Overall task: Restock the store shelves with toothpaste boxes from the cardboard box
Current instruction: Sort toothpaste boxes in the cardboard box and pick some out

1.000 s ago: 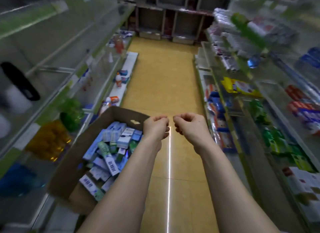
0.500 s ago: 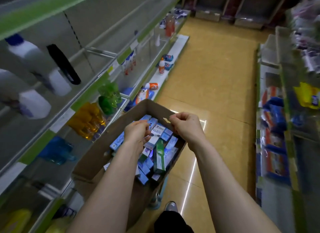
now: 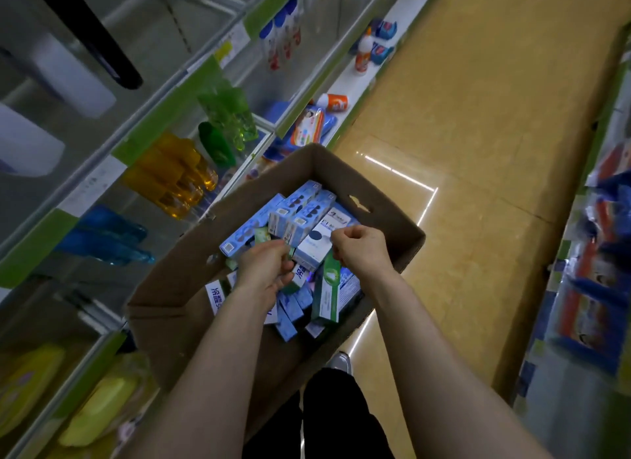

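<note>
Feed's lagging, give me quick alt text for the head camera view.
The left hand and right hand, fingers curled, are over loose toothpaste boxes in an open cardboard box; whether either grips one is unclear. Store shelves with coloured bottles line the aisle's left side.

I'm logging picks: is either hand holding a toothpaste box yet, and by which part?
Cannot tell. Both the left hand and right hand are curled over the toothpaste boxes in the cardboard box; any grip is hidden.
</note>
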{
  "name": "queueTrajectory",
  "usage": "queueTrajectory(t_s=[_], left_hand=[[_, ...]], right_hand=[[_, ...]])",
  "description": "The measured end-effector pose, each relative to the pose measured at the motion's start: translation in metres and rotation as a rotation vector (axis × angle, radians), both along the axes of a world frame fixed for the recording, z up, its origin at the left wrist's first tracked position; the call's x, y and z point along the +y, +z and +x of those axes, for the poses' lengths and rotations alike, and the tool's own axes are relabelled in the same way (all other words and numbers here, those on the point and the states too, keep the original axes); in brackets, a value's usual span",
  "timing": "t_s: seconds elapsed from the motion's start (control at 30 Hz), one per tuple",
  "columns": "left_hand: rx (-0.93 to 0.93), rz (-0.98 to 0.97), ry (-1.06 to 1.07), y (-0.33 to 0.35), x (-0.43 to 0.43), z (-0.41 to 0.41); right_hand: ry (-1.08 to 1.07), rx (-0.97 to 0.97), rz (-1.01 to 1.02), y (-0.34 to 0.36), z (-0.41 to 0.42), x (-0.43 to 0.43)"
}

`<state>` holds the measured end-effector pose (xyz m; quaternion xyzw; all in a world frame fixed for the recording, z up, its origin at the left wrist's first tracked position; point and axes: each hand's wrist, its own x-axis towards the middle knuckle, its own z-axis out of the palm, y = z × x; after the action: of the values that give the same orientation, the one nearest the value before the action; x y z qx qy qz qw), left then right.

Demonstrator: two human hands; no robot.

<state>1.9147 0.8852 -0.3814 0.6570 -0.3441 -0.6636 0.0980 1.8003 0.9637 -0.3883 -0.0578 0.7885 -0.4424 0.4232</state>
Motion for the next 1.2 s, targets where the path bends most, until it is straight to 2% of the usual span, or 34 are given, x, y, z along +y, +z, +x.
queueTrajectory(t_s=[0.33, 0.67, 0.87, 1.0, 1.2], left_hand=[[-0.035, 0.077, -0.09, -0.06, -0.032, -0.02], [-0.032, 0.099, -0.198, -0.09, -0.046, -0.024], [-0.039, 0.083, -0.253, -0.096, -0.05, -0.019], [-0.038, 0.084, -0.277, -0.096, -0.051, -0.017], [0.006, 0.24, -0.32, -0.08, -0.038, -0.019]], right_hand=[[-0.103, -0.086, 0.178, -0.088, 0.019, -0.03], [-0.12, -0.053, 0.353, -0.129, 0.022, -0.047], [-0.28, -0.262, 0.295, -0.135, 0.027, -0.061], [-0.33, -0.304, 0.262, -0.122, 0.026, -0.061], [-0.55, -0.347, 0.101, -0.075, 0.021, -0.044]])
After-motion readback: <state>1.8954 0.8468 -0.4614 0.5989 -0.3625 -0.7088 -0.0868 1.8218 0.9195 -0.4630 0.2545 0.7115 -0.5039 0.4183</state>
